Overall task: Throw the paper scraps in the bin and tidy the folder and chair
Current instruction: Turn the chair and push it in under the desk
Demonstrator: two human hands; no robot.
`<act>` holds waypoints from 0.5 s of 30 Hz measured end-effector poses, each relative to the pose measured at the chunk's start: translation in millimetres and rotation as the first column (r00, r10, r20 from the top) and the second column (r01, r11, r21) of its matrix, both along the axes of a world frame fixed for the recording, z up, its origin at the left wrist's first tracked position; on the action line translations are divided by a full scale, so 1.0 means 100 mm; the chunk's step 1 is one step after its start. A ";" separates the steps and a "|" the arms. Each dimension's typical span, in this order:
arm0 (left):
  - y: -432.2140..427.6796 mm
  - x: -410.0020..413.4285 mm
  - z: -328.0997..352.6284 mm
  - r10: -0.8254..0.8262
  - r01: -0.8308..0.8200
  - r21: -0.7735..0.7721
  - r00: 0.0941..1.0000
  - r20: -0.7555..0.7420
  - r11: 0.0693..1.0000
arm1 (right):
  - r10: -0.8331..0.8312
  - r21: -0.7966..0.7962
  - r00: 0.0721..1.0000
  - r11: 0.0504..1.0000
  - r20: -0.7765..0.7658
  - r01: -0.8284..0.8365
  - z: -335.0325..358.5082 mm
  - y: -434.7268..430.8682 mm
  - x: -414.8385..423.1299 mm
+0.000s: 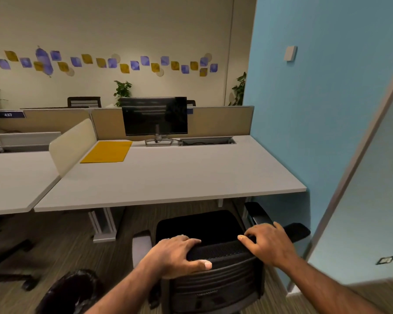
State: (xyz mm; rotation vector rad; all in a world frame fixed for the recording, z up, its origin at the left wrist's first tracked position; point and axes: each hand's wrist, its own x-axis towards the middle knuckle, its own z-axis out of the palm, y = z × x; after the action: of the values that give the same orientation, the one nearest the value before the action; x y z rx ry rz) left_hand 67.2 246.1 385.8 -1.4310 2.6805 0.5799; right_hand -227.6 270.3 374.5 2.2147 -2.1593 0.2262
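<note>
A black office chair point(216, 277) stands in front of the grey desk point(168, 177), its seat partly under the front edge. My left hand point(179, 252) grips the top of the backrest on the left side. My right hand point(268, 243) holds the same top edge on the right. A yellow folder point(107, 151) lies flat and closed at the desk's back left corner, beside the white divider. A bin point(70, 291) lined with a black bag sits on the floor at lower left. No paper scraps are visible.
A dark monitor point(154, 116) stands at the back of the desk next to a cable tray point(207, 141). A blue wall point(315, 109) bounds the desk on the right. Another chair base point(14, 268) sits at far left on the carpet.
</note>
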 end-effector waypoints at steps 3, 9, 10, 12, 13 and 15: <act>-0.12 0.01 0.00 0.031 -0.031 -0.014 0.999 0.039 0.999 | -0.017 0.025 1.000 1.000 -0.009 0.018 -0.04 -0.12 0.04; -0.32 -0.02 0.03 0.015 -0.014 -0.022 0.999 0.028 1.000 | -0.005 0.043 1.000 0.999 -0.019 0.006 0.03 -0.32 0.13; -0.34 -0.03 0.02 0.000 0.001 -0.034 1.000 0.010 0.999 | 0.002 0.042 1.000 0.999 -0.030 0.000 0.04 -0.35 0.16; -0.38 -0.05 -0.02 -0.004 0.002 -0.074 1.000 -0.020 0.997 | 0.008 0.037 0.999 0.999 -0.039 -0.007 0.06 -0.40 0.20; -0.41 -0.04 -0.04 0.007 -0.010 -0.106 1.000 -0.024 0.994 | 0.008 0.035 0.999 0.999 -0.041 -0.006 0.06 -0.42 0.22; -0.48 -0.02 -0.06 0.039 -0.041 -0.162 0.999 -0.016 0.986 | 0.001 0.034 0.999 0.999 -0.045 0.000 0.07 -0.47 0.28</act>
State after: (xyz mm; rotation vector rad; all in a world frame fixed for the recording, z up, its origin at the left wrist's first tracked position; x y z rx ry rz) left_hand 65.0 198.0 379.9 -1.5278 2.7713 0.3804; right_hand -199.7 223.2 381.7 2.2154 -2.1557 0.1393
